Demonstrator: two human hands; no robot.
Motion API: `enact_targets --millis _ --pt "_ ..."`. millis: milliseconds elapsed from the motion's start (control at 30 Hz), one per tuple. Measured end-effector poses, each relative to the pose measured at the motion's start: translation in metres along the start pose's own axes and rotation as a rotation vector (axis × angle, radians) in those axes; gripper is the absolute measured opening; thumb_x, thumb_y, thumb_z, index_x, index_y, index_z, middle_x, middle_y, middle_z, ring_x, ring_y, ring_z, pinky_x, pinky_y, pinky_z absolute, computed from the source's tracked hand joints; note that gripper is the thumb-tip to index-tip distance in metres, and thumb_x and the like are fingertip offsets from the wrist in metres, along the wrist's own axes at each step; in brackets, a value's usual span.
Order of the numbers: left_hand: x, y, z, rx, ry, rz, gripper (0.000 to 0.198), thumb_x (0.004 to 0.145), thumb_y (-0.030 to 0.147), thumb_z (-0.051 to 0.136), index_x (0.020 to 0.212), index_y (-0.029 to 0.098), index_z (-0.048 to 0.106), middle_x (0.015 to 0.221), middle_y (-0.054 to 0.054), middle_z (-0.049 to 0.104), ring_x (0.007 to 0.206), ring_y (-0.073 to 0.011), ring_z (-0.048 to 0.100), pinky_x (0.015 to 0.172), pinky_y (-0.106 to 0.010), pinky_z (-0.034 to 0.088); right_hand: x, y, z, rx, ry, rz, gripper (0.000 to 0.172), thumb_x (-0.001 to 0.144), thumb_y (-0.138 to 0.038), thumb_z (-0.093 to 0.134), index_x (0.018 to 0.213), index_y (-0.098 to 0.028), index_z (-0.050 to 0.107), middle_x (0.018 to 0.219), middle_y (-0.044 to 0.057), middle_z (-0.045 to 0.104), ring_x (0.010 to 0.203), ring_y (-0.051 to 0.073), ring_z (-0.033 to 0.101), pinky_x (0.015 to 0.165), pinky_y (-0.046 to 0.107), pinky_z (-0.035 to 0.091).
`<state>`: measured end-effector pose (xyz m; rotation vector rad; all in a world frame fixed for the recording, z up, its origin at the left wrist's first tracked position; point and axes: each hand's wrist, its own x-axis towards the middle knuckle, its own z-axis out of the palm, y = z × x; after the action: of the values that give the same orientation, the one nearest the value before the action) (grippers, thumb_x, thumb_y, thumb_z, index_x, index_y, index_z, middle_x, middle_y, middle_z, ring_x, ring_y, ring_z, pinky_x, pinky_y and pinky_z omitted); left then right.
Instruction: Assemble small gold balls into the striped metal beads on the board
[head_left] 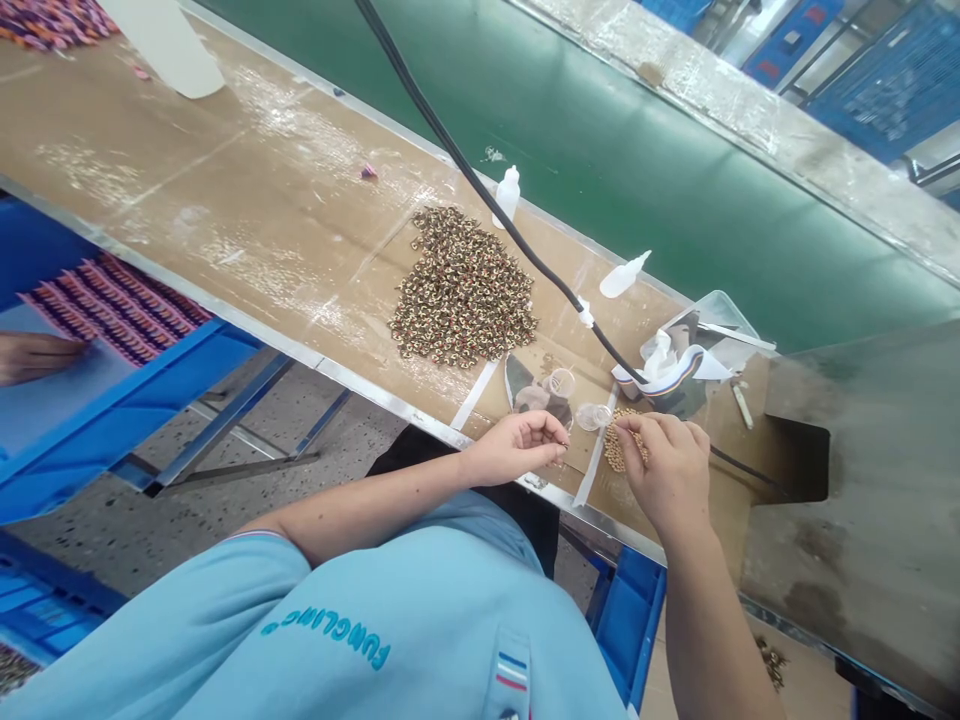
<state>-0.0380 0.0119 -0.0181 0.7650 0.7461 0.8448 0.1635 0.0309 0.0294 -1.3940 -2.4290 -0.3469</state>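
My left hand (517, 445) rests at the near edge of the brown worktable (247, 200), fingers curled together in a pinch on a tiny piece I cannot make out. My right hand (667, 465) is close beside it, its fingertips pinched over a small heap of gold beads (616, 448). Just beyond the hands lie a small clear cup (592, 415) and a clear ring (560, 381). A big pile of small brown and gold ornaments (463, 290) lies farther back on the table.
A black cable (480, 185) crosses the table diagonally. Two small white squeeze bottles (508, 193) (624, 274) lie near the green conveyor belt (675, 180). A clear plastic box (709, 320) with ribbon stands right. A blue crate (112, 340) with striped pieces and another person's hand (34, 355) sit left.
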Motion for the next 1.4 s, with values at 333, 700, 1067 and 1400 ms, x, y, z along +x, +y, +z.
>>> enact_targets --millis 333,700,1067,1400 --pt "0.0 0.0 0.0 0.001 0.005 -0.016 0.027 0.068 0.031 0.073 0.08 0.014 0.055 0.069 0.001 0.058 0.067 -0.0088 0.057 0.065 -0.022 0.045 -0.011 -0.007 -0.008 0.245 -0.002 0.186 0.013 0.089 -0.03 0.051 0.084 -0.022 0.059 0.08 0.002 0.063 0.067 0.014 0.056 0.068 0.029 0.041" --pt "-0.002 0.002 0.002 0.062 0.026 -0.019 0.028 0.068 0.033 0.072 0.079 0.014 0.055 0.068 0.001 0.057 0.066 -0.0086 0.054 0.067 -0.023 0.044 -0.023 0.01 -0.022 0.28 -0.006 0.395 0.017 0.088 -0.034 0.049 0.081 -0.022 0.06 0.073 0.0 0.065 0.066 0.014 0.059 0.065 0.027 0.043" --pt "-0.002 0.005 0.004 0.14 0.059 -0.03 0.03 0.069 0.038 0.071 0.08 0.015 0.056 0.069 0.001 0.057 0.064 -0.0085 0.052 0.066 -0.023 0.044 -0.038 0.056 -0.029 0.238 0.059 0.699 0.022 0.082 -0.04 0.049 0.081 -0.021 0.061 0.078 0.004 0.067 0.067 0.017 0.061 0.064 0.029 0.045" --pt "-0.001 0.007 0.005 0.169 0.057 -0.052 0.029 0.07 0.038 0.07 0.08 0.015 0.055 0.07 0.001 0.057 0.064 -0.009 0.052 0.065 -0.023 0.043 -0.011 0.14 0.0 0.237 0.118 0.967 0.011 0.065 -0.026 0.06 0.073 -0.019 0.062 0.074 0.006 0.065 0.068 0.019 0.057 0.073 0.038 0.046"
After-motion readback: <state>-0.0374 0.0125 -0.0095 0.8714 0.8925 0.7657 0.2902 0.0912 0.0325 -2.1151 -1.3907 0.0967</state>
